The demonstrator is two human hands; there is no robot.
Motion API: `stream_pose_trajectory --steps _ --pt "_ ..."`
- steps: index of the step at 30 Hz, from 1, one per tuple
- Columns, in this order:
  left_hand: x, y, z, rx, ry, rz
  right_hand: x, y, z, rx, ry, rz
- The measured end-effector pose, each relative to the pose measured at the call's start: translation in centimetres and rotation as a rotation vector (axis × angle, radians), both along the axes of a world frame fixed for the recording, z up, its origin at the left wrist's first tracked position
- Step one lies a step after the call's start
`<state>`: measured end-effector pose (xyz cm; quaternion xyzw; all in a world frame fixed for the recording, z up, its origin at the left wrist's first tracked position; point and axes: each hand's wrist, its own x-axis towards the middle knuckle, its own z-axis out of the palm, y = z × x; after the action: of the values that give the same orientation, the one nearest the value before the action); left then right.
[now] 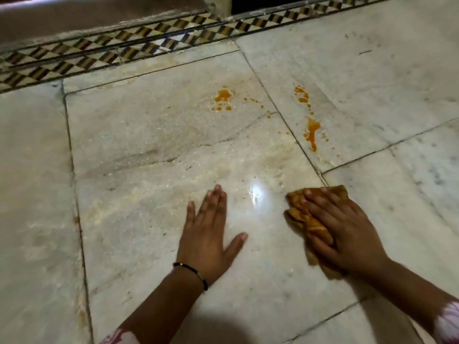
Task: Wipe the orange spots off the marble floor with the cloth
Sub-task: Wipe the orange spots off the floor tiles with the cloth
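Observation:
Two groups of orange spots mark the white marble floor [154, 135]: one cluster [223, 96] on the middle slab and a longer trail [310, 130] just right of the slab joint. My right hand [342, 227] presses flat on a crumpled orange-brown cloth [305, 219], which lies on the floor well below the trail. My left hand [211, 232] rests flat on the marble with fingers spread, holding nothing, below the cluster. A thin black bracelet circles the left wrist.
A patterned black, yellow and white tile border [119, 49] runs along the far edge, with a raised step [74, 18] and a dark opening [268, 2] behind it. A bright light reflection [255, 194] shines on the floor between my hands. Dark joints divide the slabs.

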<state>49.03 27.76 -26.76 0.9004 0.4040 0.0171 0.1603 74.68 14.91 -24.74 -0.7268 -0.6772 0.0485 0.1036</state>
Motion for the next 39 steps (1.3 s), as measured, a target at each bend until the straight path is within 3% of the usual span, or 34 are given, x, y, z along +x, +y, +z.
stream_pose_trajectory --steps 3,7,10,14,17,22,26,30,35,39 --pt "1.2 2.0 0.8 0.005 0.001 0.033 4.3 0.7 0.2 -0.001 0.028 -0.204" --pt "5.5 5.3 1.0 0.035 0.065 -0.138 5.0 6.4 0.1 0.020 0.075 -0.493" --pt "7.9 7.0 0.2 0.052 0.122 -0.198 2.8 8.0 -0.1 0.005 0.056 -0.411" --pt "7.7 6.5 -0.3 0.100 0.072 -0.199 2.7 3.2 0.2 0.001 0.133 -0.238" --pt "7.7 6.4 -0.6 0.112 0.026 -0.189 5.6 1.8 0.4 0.008 0.159 -0.346" --pt "7.8 6.4 -0.4 0.118 0.040 -0.195 8.2 8.7 1.1 -0.003 0.171 -0.475" --pt "8.0 6.4 -0.3 0.113 0.046 -0.187 4.5 11.9 0.8 -0.053 0.116 -0.241" --pt "7.9 6.5 -0.4 0.121 0.044 -0.197 2.5 8.3 0.5 -0.016 0.147 -0.051" --pt "8.0 6.4 -0.6 0.127 0.020 -0.177 8.4 5.4 0.4 -0.010 0.143 -0.263" --pt "8.0 6.3 -0.7 0.127 0.030 -0.176 11.5 11.5 1.1 0.011 0.156 -0.462"
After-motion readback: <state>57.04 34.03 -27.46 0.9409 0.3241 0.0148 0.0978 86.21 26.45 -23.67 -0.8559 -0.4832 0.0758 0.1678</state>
